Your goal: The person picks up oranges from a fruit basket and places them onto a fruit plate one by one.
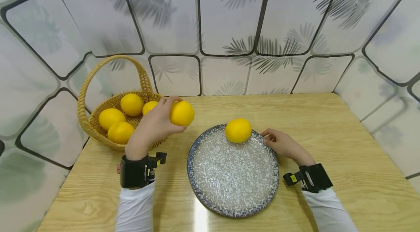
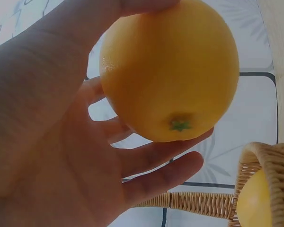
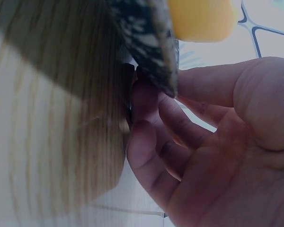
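Note:
My left hand [image 1: 154, 124] holds an orange [image 1: 182, 113] in the air beside the basket, between thumb and fingers. In the left wrist view this orange [image 2: 170, 71] shows a small green star-shaped stem mark. A round speckled grey plate [image 1: 234, 177] with a dark blue rim lies on the table. Another orange [image 1: 238, 130] sits on its far edge. My right hand [image 1: 283, 144] pinches the plate's right rim. In the right wrist view, the thumb lies over the rim [image 3: 154, 52] and the fingers curl beneath it.
At the left stands a wicker basket [image 1: 86, 122] with a tall arched handle [image 1: 111, 58]. Several oranges [image 1: 121, 132] lie inside it, one partly behind my left hand. A patterned wall [image 1: 229, 24] rises behind the wooden table [image 1: 328, 126].

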`<state>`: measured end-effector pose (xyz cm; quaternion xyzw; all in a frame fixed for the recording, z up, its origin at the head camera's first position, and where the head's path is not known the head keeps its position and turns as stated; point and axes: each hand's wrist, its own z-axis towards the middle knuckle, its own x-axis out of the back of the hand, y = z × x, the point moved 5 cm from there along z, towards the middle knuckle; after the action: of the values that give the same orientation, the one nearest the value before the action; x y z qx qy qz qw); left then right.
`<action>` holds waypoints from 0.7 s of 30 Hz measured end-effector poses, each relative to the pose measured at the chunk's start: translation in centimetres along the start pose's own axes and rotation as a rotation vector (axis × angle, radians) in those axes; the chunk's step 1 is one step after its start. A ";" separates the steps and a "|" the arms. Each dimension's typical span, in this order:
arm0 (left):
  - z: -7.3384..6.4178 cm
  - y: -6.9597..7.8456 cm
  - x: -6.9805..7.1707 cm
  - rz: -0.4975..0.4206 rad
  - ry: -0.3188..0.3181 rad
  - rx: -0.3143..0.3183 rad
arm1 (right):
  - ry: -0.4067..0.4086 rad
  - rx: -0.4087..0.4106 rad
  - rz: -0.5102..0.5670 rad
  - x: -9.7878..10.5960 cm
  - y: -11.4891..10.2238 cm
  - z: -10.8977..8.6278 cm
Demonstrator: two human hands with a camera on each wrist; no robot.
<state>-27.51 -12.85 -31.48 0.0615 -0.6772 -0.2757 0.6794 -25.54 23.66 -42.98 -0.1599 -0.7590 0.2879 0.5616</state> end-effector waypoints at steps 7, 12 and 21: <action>-0.1 0.7 -1.0 -0.026 -0.083 0.029 | 0.005 0.006 0.001 0.0 0.0 0.0; 0.2 1.2 -1.9 -0.005 -0.124 0.042 | 0.004 0.010 0.001 0.0 -0.1 0.0; 0.4 2.5 -3.3 0.010 -0.207 0.011 | 0.007 0.007 0.007 0.0 -0.2 -0.1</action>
<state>-26.95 -9.13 -33.27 0.0329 -0.7457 -0.2735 0.6067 -25.37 23.51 -42.82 -0.1614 -0.7556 0.2919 0.5637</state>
